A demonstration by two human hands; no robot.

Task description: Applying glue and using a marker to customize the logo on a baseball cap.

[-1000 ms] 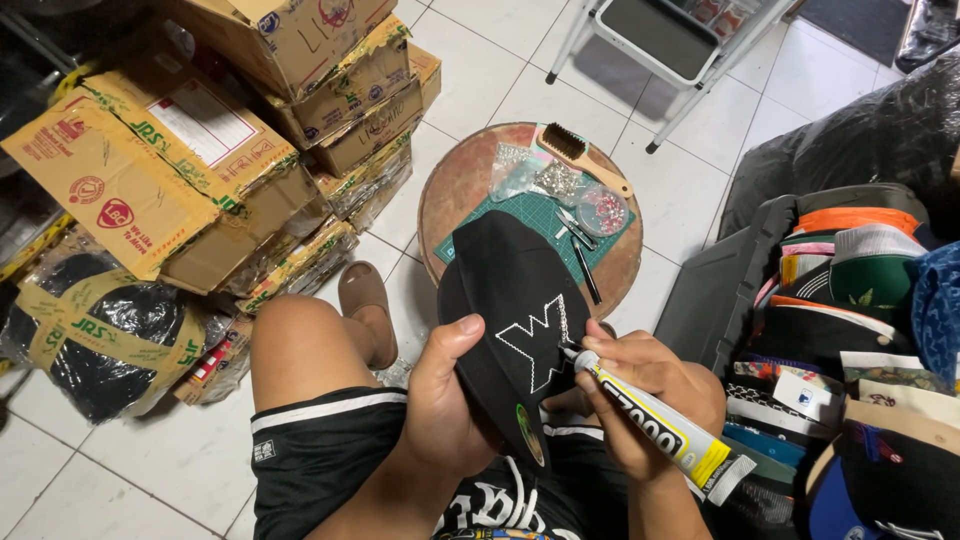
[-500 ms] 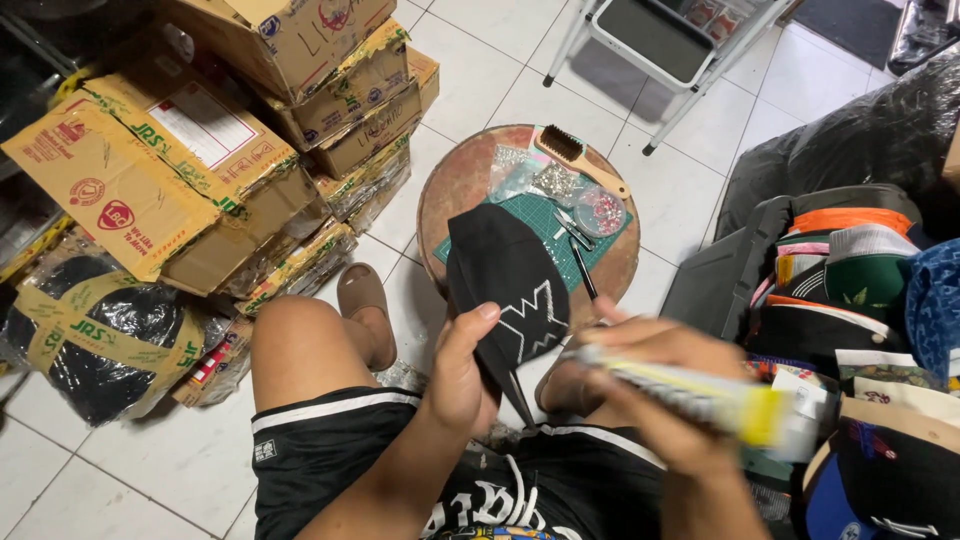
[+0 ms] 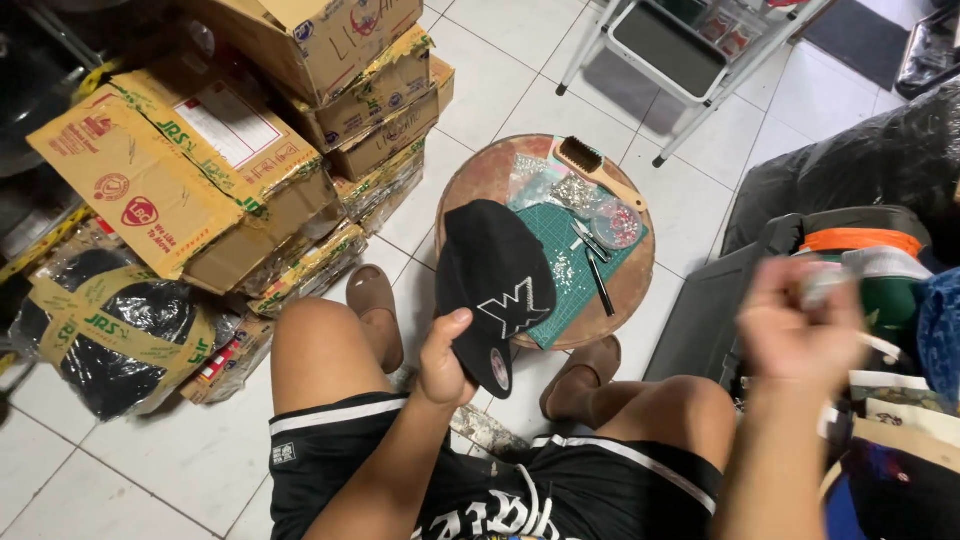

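Observation:
My left hand (image 3: 447, 362) grips a black cap (image 3: 493, 285) by its brim, thumb on top; a white stitched emblem shows on the cap's front. The cap hangs over the near edge of a small round wooden table (image 3: 480, 170). My right hand (image 3: 800, 325) is off to the right, blurred by motion, over the bags and caps there. It seems closed on something pale, possibly the glue tube, but the blur hides what it is. I sit with both knees bare, in black shorts.
On the table lie a green cutting mat (image 3: 555, 235), a brush (image 3: 590, 160), tweezers (image 3: 598, 280) and bags of small studs (image 3: 615, 225). Stacked cardboard boxes (image 3: 250, 130) fill the left. A white step stool (image 3: 670, 45) stands behind. Caps (image 3: 880, 270) pile up at right.
My right hand has swung away from the cap to the right, carrying the glue tube out of clear view. The left hand still holds the cap, now tilted toward the table.

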